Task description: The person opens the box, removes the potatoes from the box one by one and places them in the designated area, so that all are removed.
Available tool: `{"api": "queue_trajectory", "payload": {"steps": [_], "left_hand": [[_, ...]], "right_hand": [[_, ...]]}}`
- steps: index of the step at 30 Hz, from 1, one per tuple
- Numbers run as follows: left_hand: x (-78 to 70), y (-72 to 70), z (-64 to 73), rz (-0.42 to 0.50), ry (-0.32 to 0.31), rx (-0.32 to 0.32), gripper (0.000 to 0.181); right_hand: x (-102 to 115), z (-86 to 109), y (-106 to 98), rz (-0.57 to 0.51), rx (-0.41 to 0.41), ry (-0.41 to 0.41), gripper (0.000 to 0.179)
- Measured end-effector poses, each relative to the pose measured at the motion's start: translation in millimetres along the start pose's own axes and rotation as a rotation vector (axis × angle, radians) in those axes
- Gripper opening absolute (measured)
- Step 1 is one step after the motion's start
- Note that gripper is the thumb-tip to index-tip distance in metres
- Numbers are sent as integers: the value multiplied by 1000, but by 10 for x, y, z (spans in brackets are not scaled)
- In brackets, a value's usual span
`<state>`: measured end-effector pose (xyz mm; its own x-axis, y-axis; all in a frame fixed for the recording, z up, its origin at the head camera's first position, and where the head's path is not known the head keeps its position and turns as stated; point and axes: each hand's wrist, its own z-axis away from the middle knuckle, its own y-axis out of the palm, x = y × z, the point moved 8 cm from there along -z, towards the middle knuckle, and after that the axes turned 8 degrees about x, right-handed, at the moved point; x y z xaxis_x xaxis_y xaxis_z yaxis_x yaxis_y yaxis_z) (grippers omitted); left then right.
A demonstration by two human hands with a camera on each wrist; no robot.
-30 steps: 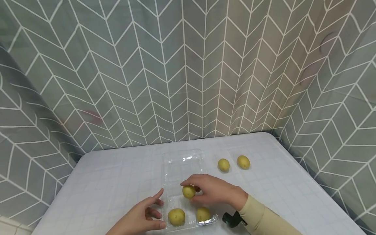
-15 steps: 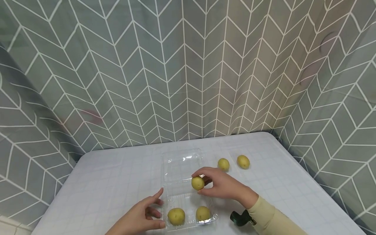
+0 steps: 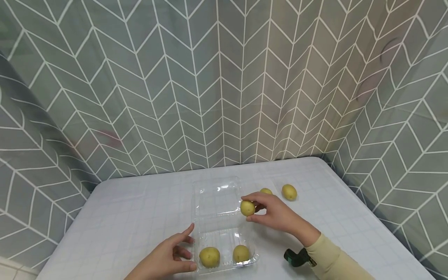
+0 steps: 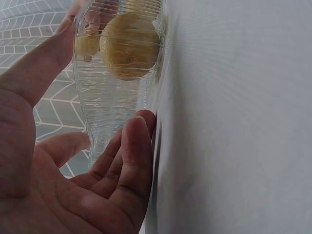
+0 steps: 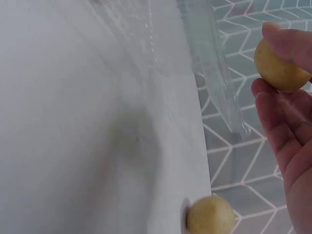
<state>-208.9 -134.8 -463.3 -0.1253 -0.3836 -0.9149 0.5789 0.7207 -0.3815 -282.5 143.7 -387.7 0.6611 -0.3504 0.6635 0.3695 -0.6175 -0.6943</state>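
Note:
My right hand (image 3: 280,214) pinches a small yellow potato (image 3: 247,208) between thumb and fingertips, raised near the right side of an open clear plastic clamshell container (image 3: 224,235). In the right wrist view this potato (image 5: 278,68) shows clear of the table. Two more potatoes, a left one (image 3: 209,257) and a right one (image 3: 241,253), sit in the container's near end. At the container's left side rests my left hand (image 3: 168,252), fingers relaxed and spread along the wall. Through that ribbed wall the left wrist view shows a potato (image 4: 129,46).
The container's lid (image 3: 215,196) lies folded back, away from me. Beyond my right hand are two loose potatoes, one whole in view (image 3: 289,192) and one partly hidden (image 3: 266,191). A white cloth (image 3: 133,217) covers the table; a patterned curtain (image 3: 224,97) hangs behind it.
My right hand has moved right and away from me with the potato, from over the container to its right side. It now partly covers a loose potato. My left hand has stayed put.

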Motion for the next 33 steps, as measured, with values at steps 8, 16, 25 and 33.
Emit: {"api": "queue_trajectory", "payload": {"steps": [8, 16, 25, 33], "left_hand": [[23, 3, -13, 27, -22, 5, 94], [17, -3, -6, 16, -11, 4, 93], [27, -5, -15, 39, -24, 0, 94], [30, -7, -9, 35, -28, 1, 94]], "right_hand": [[-167, 145, -206, -16, -72, 117, 52], [-253, 252, -321, 4, -112, 157, 52], [-344, 363, -469, 16, -175, 193, 54], [-381, 451, -583, 42, -209, 228, 53]]}}
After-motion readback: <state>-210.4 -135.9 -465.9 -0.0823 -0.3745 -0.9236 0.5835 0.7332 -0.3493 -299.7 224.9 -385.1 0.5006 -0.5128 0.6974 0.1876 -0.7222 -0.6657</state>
